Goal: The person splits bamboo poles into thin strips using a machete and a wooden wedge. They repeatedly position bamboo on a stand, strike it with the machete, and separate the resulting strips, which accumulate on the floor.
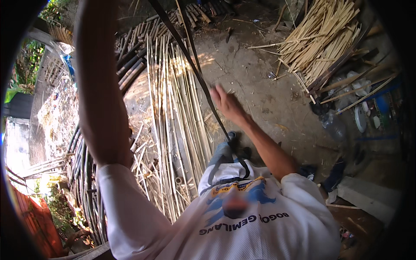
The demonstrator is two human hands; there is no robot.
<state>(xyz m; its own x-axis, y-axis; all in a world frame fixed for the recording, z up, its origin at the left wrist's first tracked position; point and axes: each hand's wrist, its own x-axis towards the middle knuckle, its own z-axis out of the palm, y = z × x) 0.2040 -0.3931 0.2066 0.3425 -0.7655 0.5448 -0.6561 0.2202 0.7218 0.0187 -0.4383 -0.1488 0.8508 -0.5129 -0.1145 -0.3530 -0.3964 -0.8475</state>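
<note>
Dark strap [197, 71]: long thin band, runs diagonally from top centre down to the person's chest, ends in a loop against the white shirt [242, 216]. It hangs in the air above the dirt floor [260, 86], not lying on anything.

Right hand [226, 103]: reached out forward, just right of the strap, touching or nearly touching it at mid-length. Fingers look loosely extended, but blur hides whether they wrap the strap, so I cannot tell the grip.

Left arm [102, 86]: raised straight up and out of the top edge. Left hand out of view.

Below: split bamboo strips [173, 108] laid in a long row on the floor, darker whole poles [130, 65] to their left. Second pale strip pile [320, 39] top right, well apart. Plastic bottles and dishes [359, 112] at right edge.
</note>
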